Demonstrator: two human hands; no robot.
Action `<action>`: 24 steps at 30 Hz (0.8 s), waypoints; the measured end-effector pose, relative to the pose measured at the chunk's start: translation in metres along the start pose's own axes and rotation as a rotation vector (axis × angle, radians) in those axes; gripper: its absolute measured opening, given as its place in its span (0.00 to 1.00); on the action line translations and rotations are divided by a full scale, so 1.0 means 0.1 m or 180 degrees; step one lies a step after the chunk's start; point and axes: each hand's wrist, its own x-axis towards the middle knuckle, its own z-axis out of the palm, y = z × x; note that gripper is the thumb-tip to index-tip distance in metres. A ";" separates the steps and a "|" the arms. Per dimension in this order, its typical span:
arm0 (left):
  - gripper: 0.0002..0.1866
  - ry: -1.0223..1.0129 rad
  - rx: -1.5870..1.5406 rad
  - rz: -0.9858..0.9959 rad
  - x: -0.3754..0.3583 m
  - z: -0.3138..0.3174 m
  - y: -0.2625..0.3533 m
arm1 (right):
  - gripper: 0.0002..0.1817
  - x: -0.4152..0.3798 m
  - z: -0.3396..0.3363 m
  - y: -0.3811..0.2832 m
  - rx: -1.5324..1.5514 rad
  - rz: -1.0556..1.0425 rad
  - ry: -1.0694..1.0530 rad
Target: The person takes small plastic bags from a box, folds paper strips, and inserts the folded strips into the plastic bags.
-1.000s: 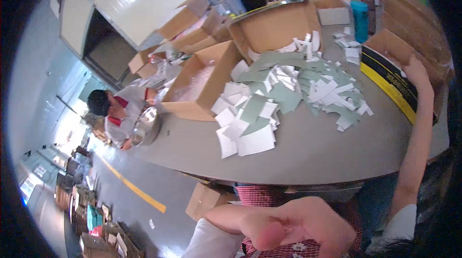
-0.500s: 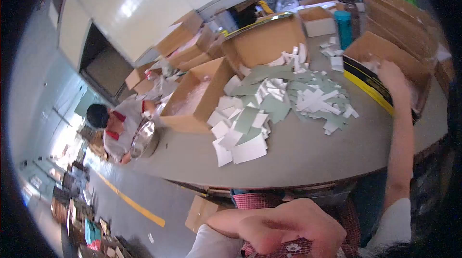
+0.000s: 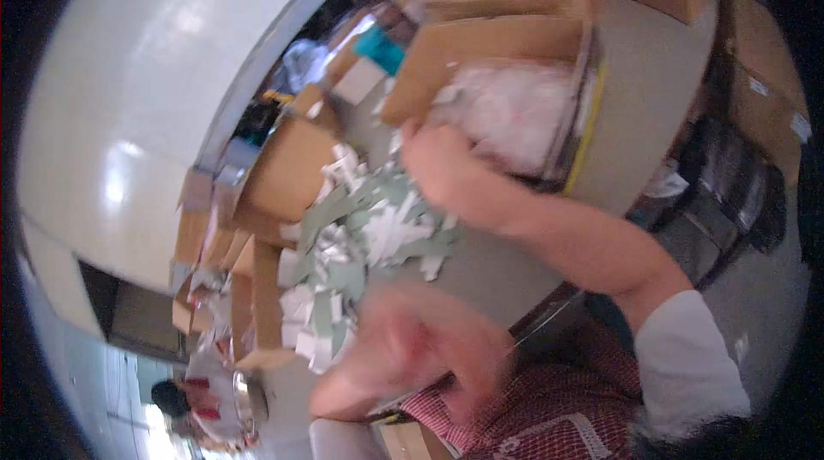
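My right hand (image 3: 438,166) is at the near left corner of a cardboard box (image 3: 489,38), its fingers curled near the rim; motion blur hides whether they hold anything. Whitish pieces in clear plastic (image 3: 511,108) fill that box. My left hand (image 3: 421,335) hovers in front of my body near the table edge, strongly smeared, so its fingers cannot be read. Between the hands and the far boxes lies a loose pile of grey-green sheets (image 3: 322,220) and white paper strips (image 3: 390,233).
An open box (image 3: 266,301) and a tilted one (image 3: 292,170) stand behind the pile. A teal bottle (image 3: 379,50) is beyond the filled box. Another person (image 3: 202,400) with a metal bowl (image 3: 249,404) is at the far left. Cartons (image 3: 764,87) are at right.
The view has swung to the right and tilted. My right hand has gone from inside the box to its near left corner. My left forearm still lies across my front, the hand now blurred.
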 end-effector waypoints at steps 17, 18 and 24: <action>0.21 0.1144 0.5444 -0.0840 1.52 -2.62 -0.62 | 0.36 0.14 0.54 -0.30 -0.1613 0.0624 -0.0059; 0.20 0.1378 0.5321 -0.0726 1.52 -2.55 -0.58 | 0.36 0.18 0.56 -0.21 -0.1569 0.0458 -0.0123; 0.16 0.2328 0.3417 0.0331 1.27 -2.60 -0.30 | 0.36 0.26 0.34 0.28 -0.0743 0.0850 -0.0460</action>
